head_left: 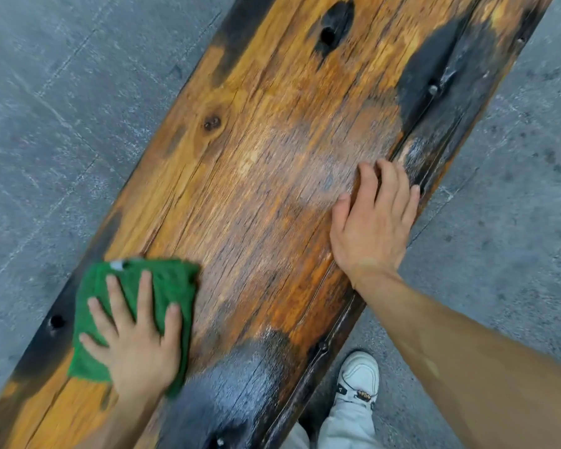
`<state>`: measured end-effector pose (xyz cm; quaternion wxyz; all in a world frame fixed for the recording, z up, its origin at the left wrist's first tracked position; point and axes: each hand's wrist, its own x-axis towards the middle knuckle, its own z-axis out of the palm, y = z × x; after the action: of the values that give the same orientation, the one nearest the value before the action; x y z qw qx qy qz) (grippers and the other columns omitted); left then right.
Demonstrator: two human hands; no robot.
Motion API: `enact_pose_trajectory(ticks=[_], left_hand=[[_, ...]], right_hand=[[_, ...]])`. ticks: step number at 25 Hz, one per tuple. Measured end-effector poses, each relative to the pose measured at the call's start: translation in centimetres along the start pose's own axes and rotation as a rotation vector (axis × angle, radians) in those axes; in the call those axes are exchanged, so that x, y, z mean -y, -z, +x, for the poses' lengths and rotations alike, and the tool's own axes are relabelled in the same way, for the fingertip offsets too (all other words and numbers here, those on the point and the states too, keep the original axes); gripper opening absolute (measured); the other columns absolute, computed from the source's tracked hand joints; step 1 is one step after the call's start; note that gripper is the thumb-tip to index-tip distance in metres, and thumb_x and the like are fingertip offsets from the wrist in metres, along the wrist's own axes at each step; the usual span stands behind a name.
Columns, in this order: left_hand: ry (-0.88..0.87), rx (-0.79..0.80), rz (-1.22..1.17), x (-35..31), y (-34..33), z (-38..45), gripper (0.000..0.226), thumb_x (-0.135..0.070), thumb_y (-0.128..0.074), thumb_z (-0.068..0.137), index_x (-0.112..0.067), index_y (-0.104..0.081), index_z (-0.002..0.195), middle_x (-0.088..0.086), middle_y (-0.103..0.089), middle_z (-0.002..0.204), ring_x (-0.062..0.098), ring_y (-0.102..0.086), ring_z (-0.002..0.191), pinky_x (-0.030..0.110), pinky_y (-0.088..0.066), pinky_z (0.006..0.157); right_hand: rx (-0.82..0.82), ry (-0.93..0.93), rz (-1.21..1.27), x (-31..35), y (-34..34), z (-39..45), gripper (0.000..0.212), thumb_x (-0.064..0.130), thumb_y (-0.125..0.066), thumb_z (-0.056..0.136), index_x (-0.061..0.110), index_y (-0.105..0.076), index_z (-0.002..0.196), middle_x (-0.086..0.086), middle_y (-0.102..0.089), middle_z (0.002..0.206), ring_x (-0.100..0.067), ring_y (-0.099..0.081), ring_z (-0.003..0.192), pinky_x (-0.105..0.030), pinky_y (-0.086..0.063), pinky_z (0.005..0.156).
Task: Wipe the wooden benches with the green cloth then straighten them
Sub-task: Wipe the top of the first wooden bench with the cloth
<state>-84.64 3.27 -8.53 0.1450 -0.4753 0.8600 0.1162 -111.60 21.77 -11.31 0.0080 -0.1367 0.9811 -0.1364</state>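
Wooden bench [272, 176], orange-brown plank with charred black patches, knots and cracks, set diagonally on grey floor [46, 108]. Green cloth [162, 286], folded, small white tag unreadable, near bench's left edge under flat, spread left hand [133, 345]. Right hand [373, 222], fingers straight, resting at right edge.

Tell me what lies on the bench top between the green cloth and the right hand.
Nothing: in the head view only bare, worn bench wood separates the green cloth from the right hand.

Grey, scuffed concrete floor [62, 131] with faint seam lines on both sides, under even, soft light.
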Motion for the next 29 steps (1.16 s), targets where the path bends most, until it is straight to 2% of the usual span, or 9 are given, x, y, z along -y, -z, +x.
enact_pose_trajectory(ticks=[5, 8, 12, 15, 18, 22, 25, 27, 29], left_hand=[[-0.266, -0.18, -0.042, -20.2, 4.0, 19.1, 0.069, -0.074, -0.008, 0.09, -0.054, -0.005, 0.156, -0.001, 0.005, 0.171, 0.04, 0.008, 0.155, 0.076, 0.004, 0.114], [-0.567, -0.162, 0.079, -31.2, 3.4, 20.4, 0.065, -0.07, -0.009, 0.095, -0.05, -0.006, 0.157, -0.001, 0.0, 0.171, 0.04, 0.004, 0.155, 0.076, 0.001, 0.114], [-1.22, -0.099, 0.318, -19.9, 3.2, 16.1, 0.062, -0.068, -0.018, 0.1, -0.049, -0.012, 0.159, -0.002, -0.006, 0.171, 0.038, -0.006, 0.156, 0.072, -0.009, 0.116], [-0.947, -0.041, 0.268, -14.1, 6.8, 21.7, 0.066, -0.077, -0.013, 0.094, -0.055, -0.007, 0.156, -0.004, 0.0, 0.17, 0.042, -0.006, 0.154, 0.074, -0.014, 0.115], [-0.52, -0.099, 0.081, -25.1, 7.4, 28.1, 0.068, -0.077, -0.01, 0.092, -0.053, -0.006, 0.156, -0.001, 0.003, 0.171, 0.039, 0.002, 0.155, 0.07, -0.006, 0.119], [-0.927, -0.071, 0.174, -38.0, 4.7, 22.4, 0.067, -0.071, -0.006, 0.096, -0.048, -0.005, 0.159, -0.001, 0.004, 0.171, 0.036, 0.006, 0.156, 0.068, 0.004, 0.12], [-1.346, -0.008, 0.282, -28.6, 3.6, 18.8, 0.062, -0.065, -0.021, 0.101, -0.045, -0.014, 0.159, -0.001, -0.004, 0.171, 0.036, 0.004, 0.156, 0.062, 0.009, 0.122], [-1.255, -0.022, 0.278, -23.2, 5.8, 22.2, 0.062, -0.071, -0.021, 0.098, -0.053, -0.01, 0.156, -0.002, -0.006, 0.171, 0.04, 0.002, 0.155, 0.069, 0.002, 0.119], [-0.928, -0.088, 0.202, -25.2, 7.3, 27.6, 0.062, -0.079, -0.013, 0.094, -0.063, -0.002, 0.152, -0.005, -0.001, 0.171, 0.041, 0.002, 0.155, 0.073, -0.003, 0.117]], right_hand=[[0.029, -0.008, -0.026, 0.0, 0.1, -0.2, 0.049, 0.036, -0.037, 0.099, 0.016, -0.04, 0.144, -0.011, -0.036, 0.153, -0.031, -0.025, 0.147, -0.056, -0.015, 0.122], [0.012, -0.018, -0.017, -0.1, -0.1, 0.0, 0.05, 0.036, -0.039, 0.097, 0.016, -0.043, 0.143, -0.011, -0.039, 0.152, -0.032, -0.028, 0.146, -0.056, -0.017, 0.121], [0.009, -0.017, -0.023, 0.2, 0.5, 0.0, 0.051, 0.033, -0.042, 0.096, 0.015, -0.043, 0.143, -0.011, -0.04, 0.151, -0.033, -0.03, 0.144, -0.057, -0.019, 0.121], [0.027, -0.016, -0.063, 0.2, 0.2, 0.0, 0.053, 0.035, -0.037, 0.098, 0.015, -0.038, 0.147, -0.011, -0.035, 0.153, -0.033, -0.027, 0.146, -0.057, -0.017, 0.121], [0.049, -0.011, -0.082, -0.1, 0.0, -0.2, 0.054, 0.037, -0.032, 0.099, 0.016, -0.036, 0.148, -0.011, -0.032, 0.154, -0.034, -0.025, 0.147, -0.057, -0.015, 0.121], [0.051, -0.014, -0.076, 0.3, 0.3, -0.1, 0.053, 0.038, -0.036, 0.098, 0.016, -0.04, 0.147, -0.011, -0.037, 0.153, -0.033, -0.029, 0.146, -0.057, -0.018, 0.121], [0.047, -0.027, -0.06, 0.1, 0.4, 0.0, 0.053, 0.036, -0.043, 0.095, 0.016, -0.044, 0.145, -0.012, -0.041, 0.151, -0.035, -0.034, 0.143, -0.058, -0.021, 0.12], [0.059, -0.018, -0.062, 0.2, 0.5, -0.2, 0.055, 0.036, -0.043, 0.095, 0.017, -0.041, 0.146, -0.011, -0.041, 0.152, -0.036, -0.035, 0.143, -0.059, -0.021, 0.12], [0.066, -0.017, -0.086, 0.2, 0.5, 0.0, 0.056, 0.037, -0.04, 0.096, 0.018, -0.037, 0.148, -0.01, -0.036, 0.153, -0.035, -0.033, 0.144, -0.058, -0.019, 0.12]])
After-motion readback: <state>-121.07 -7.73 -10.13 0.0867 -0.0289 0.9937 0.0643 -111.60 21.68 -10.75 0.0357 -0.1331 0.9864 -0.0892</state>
